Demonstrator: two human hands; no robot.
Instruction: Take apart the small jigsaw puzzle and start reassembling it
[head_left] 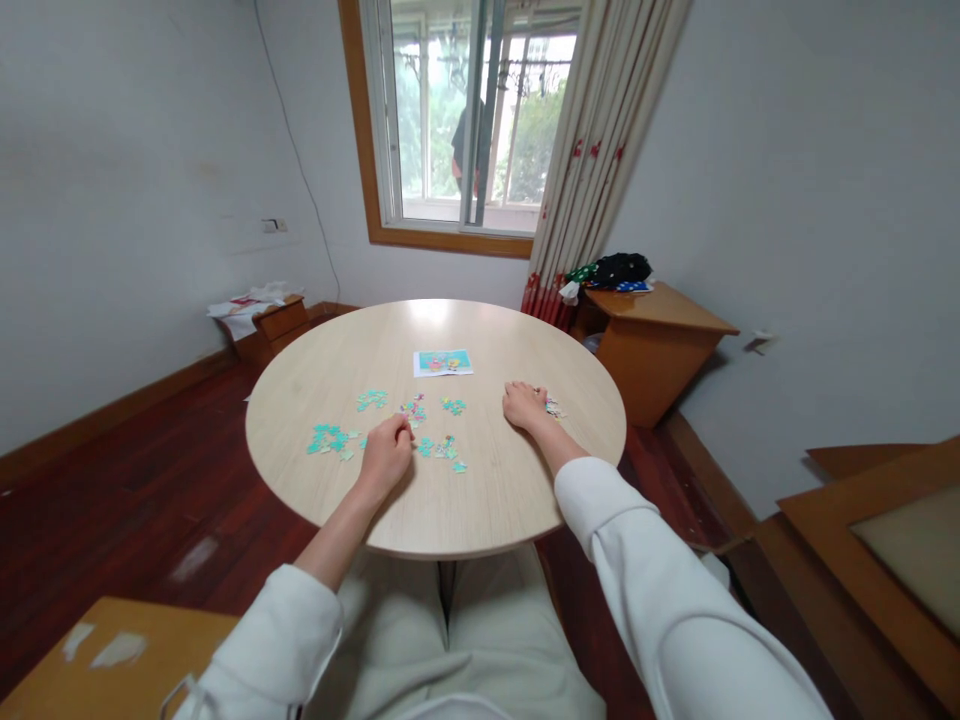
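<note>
Round table (480, 515), one, pale wood-look top, set before the seated person. Jigsaw pieces (328, 439), many, small, flat, mostly teal, loose on the tabletop: the largest spread on the left; a looser group beyond it, farther off; a pink-and-mixed cluster near the middle, just beyond the left hand (388, 453); a teal and yellow group to the right of that; a few more nearer the person, right of the same hand; a further small lot, pale and dark, at the right, beside the right hand (526, 404). Picture sheet (443, 363), one, teal with pink and yellow figures, white border, lying flat at the far middle, well apart from both hands. Left hand: low over the tabletop among the pieces, fingers curled together; whether a piece is held cannot be told. Right hand: lowered to the right part of the tabletop, fingers bent and close together, its right edge against or just over the small lot; grip cannot be told. Sleeves (619, 510), white, pushed back from both wrists. Surroundings: window (435, 120) at the far side, curtain (600, 130) to its right, brown cabinet (651, 345) bearing dark cloths (622, 268) beyond the table's right edge.
</note>
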